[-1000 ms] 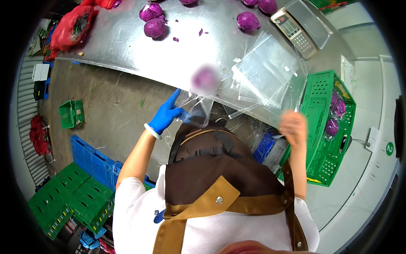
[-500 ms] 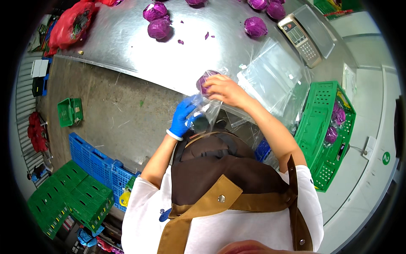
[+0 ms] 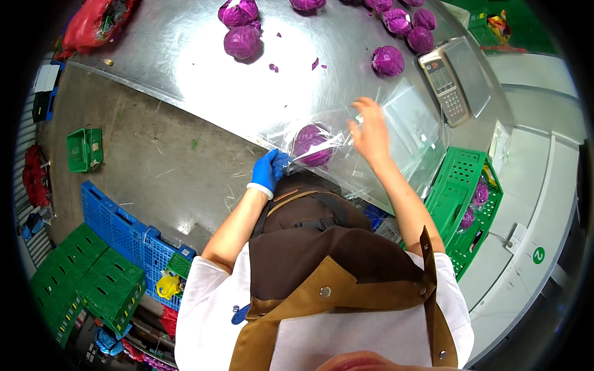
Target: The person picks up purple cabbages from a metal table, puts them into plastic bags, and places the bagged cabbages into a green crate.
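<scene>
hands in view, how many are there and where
2: the blue-gloved left hand, just left of the bagged cabbage at the near edge of the table; the bare right hand, fingers apart, right of that cabbage. No other hand shows.

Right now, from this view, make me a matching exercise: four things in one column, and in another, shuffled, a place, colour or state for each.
Things
1. Left hand
2. Right hand
3. Scale
4. Cabbage between the hands

Descriptions
A. At the picture's upper right
B. Blue-gloved
C. Covered by clear plastic
D. Bare, fingers apart

Pairs: 1-B, 2-D, 3-A, 4-C
</scene>
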The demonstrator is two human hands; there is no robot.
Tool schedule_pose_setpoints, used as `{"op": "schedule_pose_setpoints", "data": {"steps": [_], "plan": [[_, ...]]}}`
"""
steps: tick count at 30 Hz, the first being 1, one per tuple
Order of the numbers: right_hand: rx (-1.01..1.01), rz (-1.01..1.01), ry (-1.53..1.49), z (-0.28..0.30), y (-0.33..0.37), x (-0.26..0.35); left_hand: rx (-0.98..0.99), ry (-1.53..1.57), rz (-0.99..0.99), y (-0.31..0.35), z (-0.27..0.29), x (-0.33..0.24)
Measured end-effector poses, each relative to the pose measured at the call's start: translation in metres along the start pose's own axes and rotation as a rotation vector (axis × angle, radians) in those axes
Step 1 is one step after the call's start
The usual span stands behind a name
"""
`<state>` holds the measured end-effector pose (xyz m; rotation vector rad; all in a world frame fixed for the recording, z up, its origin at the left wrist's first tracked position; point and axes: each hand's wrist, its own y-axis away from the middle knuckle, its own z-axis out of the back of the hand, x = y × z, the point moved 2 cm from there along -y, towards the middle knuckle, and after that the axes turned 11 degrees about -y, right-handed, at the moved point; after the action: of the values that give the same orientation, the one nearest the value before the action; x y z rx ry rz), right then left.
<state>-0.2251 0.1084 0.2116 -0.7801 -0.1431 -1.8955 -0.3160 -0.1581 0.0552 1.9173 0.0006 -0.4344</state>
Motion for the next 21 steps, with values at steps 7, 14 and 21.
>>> {"op": "schedule_pose_setpoints", "data": {"steps": [7, 14, 21], "plan": [[0.988, 0.154, -0.103, -0.085, -0.015, 0.019, 0.116, -0.035, 0.139, -0.002, 0.020, 0.001], [0.942, 0.000, -0.322, -0.089, 0.003, -0.021, 0.092, -1.109, -1.143, 0.047, -0.056, -0.073], [0.791, -0.971, -1.094, -0.086, 0.038, -0.075, 0.606, -0.728, -0.039, -0.061, -0.076, -0.080]]}}
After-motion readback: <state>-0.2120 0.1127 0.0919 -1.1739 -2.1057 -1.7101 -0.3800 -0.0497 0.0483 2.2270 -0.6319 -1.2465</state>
